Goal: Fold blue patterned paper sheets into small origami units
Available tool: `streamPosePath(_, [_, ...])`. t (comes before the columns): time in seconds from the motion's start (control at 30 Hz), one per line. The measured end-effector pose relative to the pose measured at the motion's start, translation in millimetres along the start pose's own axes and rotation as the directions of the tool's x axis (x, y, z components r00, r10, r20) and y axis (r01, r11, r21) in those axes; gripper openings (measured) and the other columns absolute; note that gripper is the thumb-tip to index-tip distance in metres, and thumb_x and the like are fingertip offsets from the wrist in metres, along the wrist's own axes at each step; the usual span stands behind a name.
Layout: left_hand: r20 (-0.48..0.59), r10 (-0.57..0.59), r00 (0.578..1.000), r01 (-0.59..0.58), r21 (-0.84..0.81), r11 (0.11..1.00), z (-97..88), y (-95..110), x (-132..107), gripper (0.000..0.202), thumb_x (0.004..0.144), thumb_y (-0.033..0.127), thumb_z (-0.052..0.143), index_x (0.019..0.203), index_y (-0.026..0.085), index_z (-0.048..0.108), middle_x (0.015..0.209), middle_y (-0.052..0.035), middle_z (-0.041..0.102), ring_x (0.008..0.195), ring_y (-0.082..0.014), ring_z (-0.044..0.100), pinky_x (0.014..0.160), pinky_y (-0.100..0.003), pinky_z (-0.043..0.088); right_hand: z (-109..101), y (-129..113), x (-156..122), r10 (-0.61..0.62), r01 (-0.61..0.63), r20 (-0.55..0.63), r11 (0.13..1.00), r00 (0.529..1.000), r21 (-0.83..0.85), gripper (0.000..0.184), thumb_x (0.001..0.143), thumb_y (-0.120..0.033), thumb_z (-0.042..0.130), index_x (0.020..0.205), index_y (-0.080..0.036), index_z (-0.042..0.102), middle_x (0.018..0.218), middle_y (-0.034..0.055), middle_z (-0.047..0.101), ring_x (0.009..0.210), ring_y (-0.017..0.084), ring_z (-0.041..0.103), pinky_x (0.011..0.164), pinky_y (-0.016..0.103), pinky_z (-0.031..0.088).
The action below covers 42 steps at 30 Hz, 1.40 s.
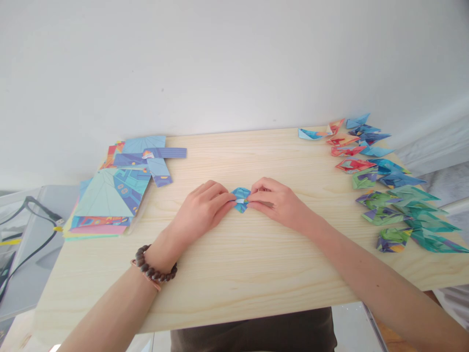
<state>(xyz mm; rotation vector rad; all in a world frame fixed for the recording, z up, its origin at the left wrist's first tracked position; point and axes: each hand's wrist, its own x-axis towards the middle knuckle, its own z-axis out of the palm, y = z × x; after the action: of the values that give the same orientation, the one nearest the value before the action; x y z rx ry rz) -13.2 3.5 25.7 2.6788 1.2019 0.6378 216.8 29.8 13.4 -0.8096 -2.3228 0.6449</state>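
A small blue piece of folded paper [241,193] is held over the middle of the wooden table, with a white strip showing at its centre. My left hand [205,208] pinches its left side between thumb and fingers. From the other side, my right hand [276,201] pinches the right edge. The fingertips of both hands hide parts of the paper, and its exact folded form is hard to make out. A dark bead bracelet [152,268] circles my left wrist.
Sheets of printed paper [98,195] are stacked at the table's left. Several folded paper boats [383,200] in red, blue and green line the right side. A pale wall [227,68] borders the table's back edge. Beyond the left edge lies a black cable [31,249].
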Motion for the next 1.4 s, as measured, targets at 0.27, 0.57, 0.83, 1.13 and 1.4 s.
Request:
streamPosePath(0.27, [0.018,0.04,0.999,-0.041,0.013,0.999,-1.1,0.6,-0.8,0.022,0.09,0.022,0.051,0.11,0.02,0.061,0.095,-0.0065,0.061,0.088,-0.0187,0.053,0.078,-0.033,0.046,-0.6,-3.4,0.1,-0.049,0.049,-0.011,0.998,0.999,-0.025,0.017,0.089,-0.023,0.053,0.099,-0.02,0.067,0.093,0.0057,0.063,0.085,0.015,0.057,0.079,0.031,0.048])
streamPosePath(0.57, [0.03,0.031,0.999,-0.032,0.012,0.999,-0.9,1.5,-0.6,0.015,0.09,0.021,0.051,0.101,0.018,0.061,0.096,-0.0054,0.063,0.089,-0.0184,0.053,0.079,-0.032,0.047,2.9,-5.0,0.6,-0.074,0.065,-0.076,0.99,0.994,-0.122,0.015,0.087,-0.019,0.055,0.085,-0.021,0.069,0.083,0.003,0.068,0.076,0.014,0.061,0.072,0.029,0.048])
streamPosePath(0.83, [0.014,0.046,0.999,-0.047,0.024,0.999,-0.2,0.4,-1.4,0.021,0.091,0.02,0.049,0.108,0.019,0.06,0.097,-0.0059,0.062,0.088,-0.0181,0.054,0.077,-0.032,0.047,2.6,-3.9,-0.9,-0.17,0.159,-0.046,0.97,0.984,-0.181,0.015,0.088,-0.02,0.054,0.088,-0.021,0.069,0.087,0.0023,0.068,0.079,0.014,0.061,0.073,0.029,0.048])
streamPosePath(1.13, [0.0,0.059,0.998,-0.059,0.027,0.998,1.8,0.9,0.8,0.02,0.09,0.024,0.052,0.108,0.018,0.06,0.096,-0.0054,0.065,0.088,-0.0179,0.055,0.079,-0.032,0.047,2.1,-6.3,-0.9,-0.103,0.098,-0.06,0.992,0.993,-0.081,0.013,0.088,-0.022,0.054,0.089,-0.02,0.068,0.089,0.003,0.068,0.08,0.013,0.062,0.075,0.028,0.049])
streamPosePath(1.4, [-0.008,0.082,0.997,-0.082,0.016,0.997,-0.1,1.1,0.7,0.013,0.089,0.019,0.052,0.096,0.019,0.063,0.092,-0.0044,0.065,0.085,-0.0172,0.055,0.075,-0.031,0.046,0.7,-5.3,-1.8,-0.109,0.107,-0.03,0.993,0.994,-0.054,0.014,0.087,-0.02,0.054,0.091,-0.022,0.068,0.092,0.0028,0.067,0.083,0.014,0.061,0.077,0.029,0.049])
